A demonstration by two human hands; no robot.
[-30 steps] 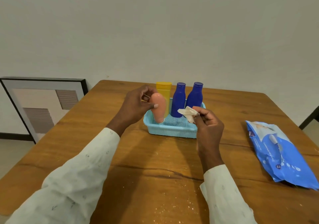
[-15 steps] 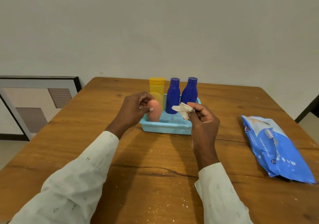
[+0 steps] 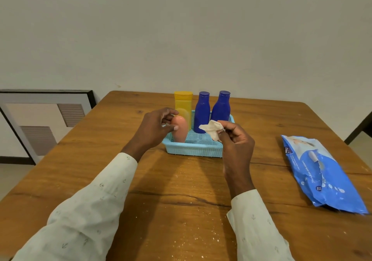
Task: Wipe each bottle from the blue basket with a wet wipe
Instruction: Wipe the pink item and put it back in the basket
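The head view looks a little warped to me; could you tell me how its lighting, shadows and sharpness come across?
Head view: soft, even light; faint shadows of both arms fall on the wooden table; a small sheen on the pink bottle; wide-angle bending shows in the picture frame at the left edge; the wet wipe and blue basket are sharp.

Four bottles (image 3: 202, 111), one basket (image 3: 193, 151), one wipe (image 3: 212, 130), apparently one wipe pack (image 3: 322, 178).

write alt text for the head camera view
A person's left hand sets a peach bottle upright in a blue basket beside a yellow bottle and two dark blue bottles; the right hand pinches a crumpled wet wipe. A wipes pack lies right.
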